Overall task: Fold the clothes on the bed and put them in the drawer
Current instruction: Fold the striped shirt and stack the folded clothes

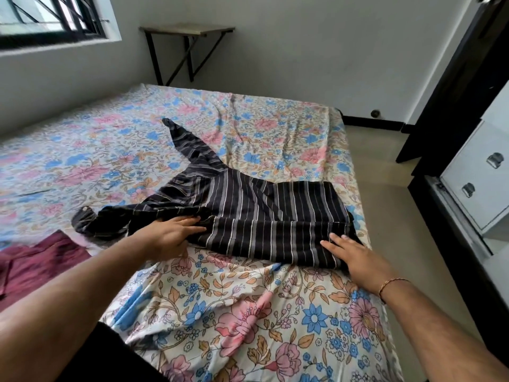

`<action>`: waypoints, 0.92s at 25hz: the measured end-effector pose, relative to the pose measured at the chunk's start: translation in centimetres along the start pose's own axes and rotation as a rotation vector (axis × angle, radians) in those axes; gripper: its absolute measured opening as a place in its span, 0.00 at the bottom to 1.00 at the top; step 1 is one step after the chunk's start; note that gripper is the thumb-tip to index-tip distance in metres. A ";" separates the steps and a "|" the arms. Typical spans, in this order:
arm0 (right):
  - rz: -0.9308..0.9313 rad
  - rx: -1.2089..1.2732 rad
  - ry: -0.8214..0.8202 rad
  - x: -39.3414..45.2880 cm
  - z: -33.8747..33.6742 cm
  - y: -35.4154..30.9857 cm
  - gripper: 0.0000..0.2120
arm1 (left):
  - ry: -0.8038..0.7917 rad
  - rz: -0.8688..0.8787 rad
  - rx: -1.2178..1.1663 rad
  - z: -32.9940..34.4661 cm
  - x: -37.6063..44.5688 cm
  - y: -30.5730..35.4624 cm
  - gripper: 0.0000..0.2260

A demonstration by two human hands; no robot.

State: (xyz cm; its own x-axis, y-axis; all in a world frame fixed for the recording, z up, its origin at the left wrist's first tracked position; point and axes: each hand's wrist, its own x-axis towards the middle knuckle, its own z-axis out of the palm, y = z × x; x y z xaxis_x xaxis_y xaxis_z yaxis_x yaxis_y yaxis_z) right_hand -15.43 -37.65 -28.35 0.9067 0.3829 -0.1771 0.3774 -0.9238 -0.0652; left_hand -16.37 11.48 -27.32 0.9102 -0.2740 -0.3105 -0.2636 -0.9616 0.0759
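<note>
A black shirt with white and grey stripes (264,213) lies spread on the flowered bed sheet (234,312), one sleeve stretched toward the far side and the other bunched at the left. My left hand (170,235) rests flat on the shirt near its shoulder, fingers straight. My right hand (355,257) presses flat on the shirt's near right corner, fingers spread. A maroon garment (35,266) lies crumpled at the bed's left near edge. White drawers with metal handles (479,177) stand to the right of the bed.
A dark cabinet frame (454,78) rises at the right beside the drawers. A small wall-mounted table (187,31) hangs at the far wall, and a window (52,17) is at the upper left. A strip of floor (385,166) runs between bed and drawers.
</note>
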 end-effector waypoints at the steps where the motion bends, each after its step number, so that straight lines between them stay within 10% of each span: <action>1: -0.004 0.016 -0.017 -0.3 -0.5 0.1 0.48 | 0.015 -0.011 -0.102 -0.7 -0.3 0.1 0.29; 8: 0.032 0.119 -0.041 -1.0 -0.6 1.4 0.52 | 0.033 -0.033 0.127 -0.4 -1.5 0.7 0.30; 14: 0.056 0.138 -0.021 -0.9 -0.4 1.3 0.51 | 0.019 -0.076 -0.171 -0.6 -1.5 -0.5 0.23; 23: 0.070 0.108 -0.049 -0.8 -0.4 1.1 0.51 | 0.100 -0.161 0.235 0.2 -1.8 -1.4 0.26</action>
State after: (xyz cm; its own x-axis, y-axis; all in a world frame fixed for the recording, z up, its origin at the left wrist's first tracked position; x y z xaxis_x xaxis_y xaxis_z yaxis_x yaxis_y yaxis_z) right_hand -15.68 -39.00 -27.91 0.9189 0.3188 -0.2326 0.2883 -0.9447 -0.1561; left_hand -17.76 13.29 -27.08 0.9702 -0.1294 -0.2048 -0.1693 -0.9668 -0.1914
